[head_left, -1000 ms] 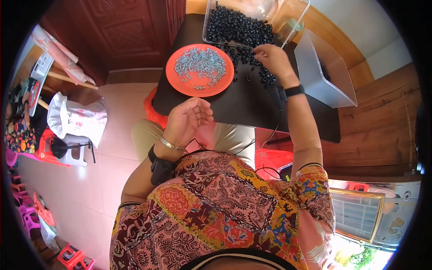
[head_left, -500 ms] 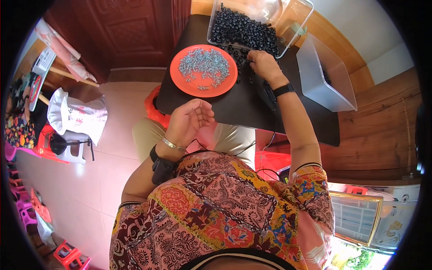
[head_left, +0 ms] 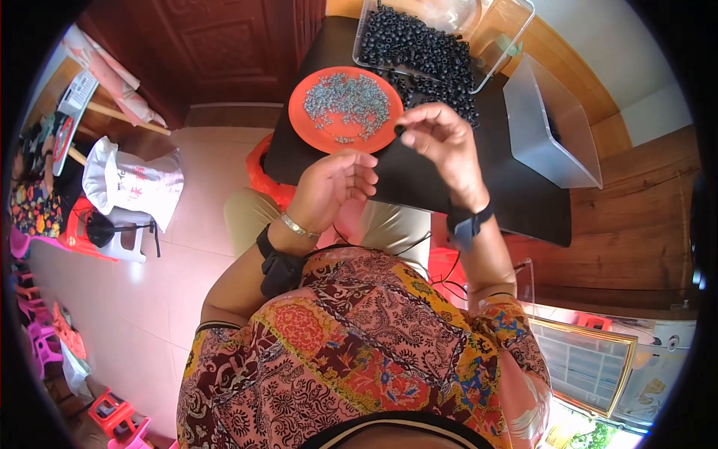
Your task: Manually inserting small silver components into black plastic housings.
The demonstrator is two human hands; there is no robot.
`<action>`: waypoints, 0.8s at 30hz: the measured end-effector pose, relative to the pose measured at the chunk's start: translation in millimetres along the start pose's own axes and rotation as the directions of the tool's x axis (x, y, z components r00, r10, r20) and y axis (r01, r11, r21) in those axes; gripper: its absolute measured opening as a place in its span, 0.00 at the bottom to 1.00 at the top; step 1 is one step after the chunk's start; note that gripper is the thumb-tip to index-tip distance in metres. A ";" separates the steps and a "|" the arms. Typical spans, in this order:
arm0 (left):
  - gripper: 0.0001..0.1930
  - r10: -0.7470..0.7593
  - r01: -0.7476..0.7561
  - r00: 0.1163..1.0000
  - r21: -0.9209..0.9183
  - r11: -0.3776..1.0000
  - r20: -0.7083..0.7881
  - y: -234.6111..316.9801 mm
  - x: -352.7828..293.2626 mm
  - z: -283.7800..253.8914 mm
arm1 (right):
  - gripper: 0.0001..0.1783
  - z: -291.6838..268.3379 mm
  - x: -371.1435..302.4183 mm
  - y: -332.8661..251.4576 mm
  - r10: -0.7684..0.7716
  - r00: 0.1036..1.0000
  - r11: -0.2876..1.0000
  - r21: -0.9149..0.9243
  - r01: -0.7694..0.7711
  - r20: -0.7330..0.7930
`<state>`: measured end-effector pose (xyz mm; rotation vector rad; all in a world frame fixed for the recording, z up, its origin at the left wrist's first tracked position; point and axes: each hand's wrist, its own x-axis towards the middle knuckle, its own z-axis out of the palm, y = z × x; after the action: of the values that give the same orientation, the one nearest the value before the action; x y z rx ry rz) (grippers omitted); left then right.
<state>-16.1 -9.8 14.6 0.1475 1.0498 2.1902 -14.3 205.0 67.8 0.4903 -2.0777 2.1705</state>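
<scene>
My right hand [head_left: 441, 146] pinches a small black ring-shaped part [head_left: 400, 130] between thumb and fingertips, just off the right rim of the orange-red plate [head_left: 303, 135]. On that plate lies a spread of small silvery metal pieces [head_left: 348, 101], too small to name surely. My left hand [head_left: 336, 183] hovers below the plate's near edge, palm partly turned up and fingers loosely bent apart; nothing shows in it. Many of the same black parts [head_left: 415, 45] fill a tipped clear plastic box [head_left: 359, 49] behind the plate and spill out onto the dark table [head_left: 479, 176].
An upright translucent bin [head_left: 550, 138] stands at the table's right, with some dark contents. Past it is a wooden panel [head_left: 636, 217]. A red bag [head_left: 262, 172] hangs by the table's left edge. Black cables [head_left: 441, 284] run beside my lap. A white sack [head_left: 134, 179] sits at left.
My right hand has drawn back from the black pile toward me and the plate, now with a black part in its fingertips. My left hand has shifted slightly right and up. The view has tilted slightly.
</scene>
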 end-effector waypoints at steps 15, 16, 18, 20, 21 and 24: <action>0.15 0.065 -0.064 0.997 -0.045 0.997 0.028 -9.2 -0.8 1.5 | 0.18 48.4 -29.7 36.7 -0.223 0.974 0.933 -0.283 0.222 0.030; 0.15 0.064 -0.062 0.998 -0.044 0.997 0.027 -9.0 -1.2 0.0 | 0.18 49.9 -29.6 35.3 -0.206 0.979 0.941 -0.273 0.201 0.011; 0.15 0.124 -0.122 0.990 -0.024 0.992 0.074 -7.7 -1.7 -1.8 | 0.18 51.1 -26.6 30.0 -0.199 0.979 0.929 -0.313 0.200 0.034; 0.14 0.124 -0.123 0.990 -0.018 0.992 0.063 -5.0 -4.6 2.3 | 0.18 51.5 -26.7 29.1 -0.191 0.980 0.914 -0.353 0.198 0.054; 0.14 0.132 -0.132 0.990 -0.013 0.991 0.050 -3.4 -5.7 4.1 | 0.18 51.8 -26.6 29.5 -0.212 0.976 0.911 -0.350 0.217 0.054; 0.14 0.130 -0.119 0.984 -0.095 0.988 0.125 -4.5 -4.5 -1.7 | 0.19 51.4 -26.2 29.2 -0.221 0.974 0.914 -0.335 0.227 0.058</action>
<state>-10.9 -11.8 11.0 0.3207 0.8917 2.3000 10.4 156.3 33.2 0.6721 -2.2165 1.6437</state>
